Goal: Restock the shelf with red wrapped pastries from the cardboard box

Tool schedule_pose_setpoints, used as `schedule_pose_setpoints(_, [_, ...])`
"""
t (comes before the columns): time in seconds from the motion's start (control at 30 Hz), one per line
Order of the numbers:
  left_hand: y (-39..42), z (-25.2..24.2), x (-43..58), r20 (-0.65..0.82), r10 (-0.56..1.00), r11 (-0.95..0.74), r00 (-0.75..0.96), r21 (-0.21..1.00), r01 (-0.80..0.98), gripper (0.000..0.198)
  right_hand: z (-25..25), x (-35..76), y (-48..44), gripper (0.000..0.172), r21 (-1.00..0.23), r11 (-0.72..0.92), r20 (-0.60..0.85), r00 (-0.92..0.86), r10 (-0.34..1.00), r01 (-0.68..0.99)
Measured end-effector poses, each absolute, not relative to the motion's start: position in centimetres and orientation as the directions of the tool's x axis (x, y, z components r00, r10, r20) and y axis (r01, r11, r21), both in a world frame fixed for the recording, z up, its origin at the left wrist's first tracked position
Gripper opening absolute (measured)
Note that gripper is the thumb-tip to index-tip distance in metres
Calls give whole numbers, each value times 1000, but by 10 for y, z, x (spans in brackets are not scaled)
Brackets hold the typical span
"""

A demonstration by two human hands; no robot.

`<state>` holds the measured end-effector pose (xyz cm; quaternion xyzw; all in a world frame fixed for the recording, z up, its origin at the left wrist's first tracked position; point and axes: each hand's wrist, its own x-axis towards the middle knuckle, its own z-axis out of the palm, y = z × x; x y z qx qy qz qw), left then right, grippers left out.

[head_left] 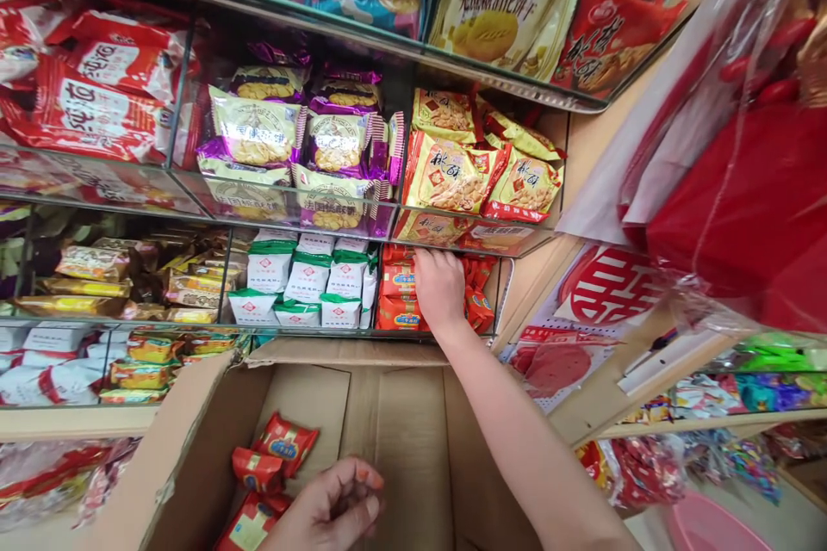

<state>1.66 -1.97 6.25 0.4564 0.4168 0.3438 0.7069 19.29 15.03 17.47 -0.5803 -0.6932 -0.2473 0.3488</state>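
Observation:
My right hand (443, 291) reaches into the lowest visible right compartment of the shelf, among small red packets (401, 312). Its fingers are bent and close together; their tips are hidden, so whatever they hold does not show. Below, my left hand (336, 506) hovers over an open cardboard box (394, 430), half curled, with a gap between thumb and forefinger and nothing visible in it. Beside it in the box's left part lie several red packets (284, 445) of the same look.
White-and-green packets (307, 277) fill the compartment to the left. Above them are purple-and-cream biscuit packs (258, 133) and yellow-red packs (452, 172), behind a clear shelf lip (290, 211). Red bagged goods (730, 198) hang at the right, and a pink basin (711, 525) stands low.

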Motion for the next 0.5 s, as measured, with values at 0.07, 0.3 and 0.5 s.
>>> schedule_pose_setpoints(0.07, [-21,62,14,-271,868,335,416,938,-88,40,172,191,146,31,-71,162,789,-44,613,984])
schedule_pose_setpoints(0.3, [-22,55,10,-277,854,325,441,945,-34,41,167,188,139,29,0,171,820,-98,564,985])
schedule_pose_setpoints(0.5, [-21,33,10,-283,833,322,475,947,1,45,177,189,151,31,-37,185,739,-98,667,982])
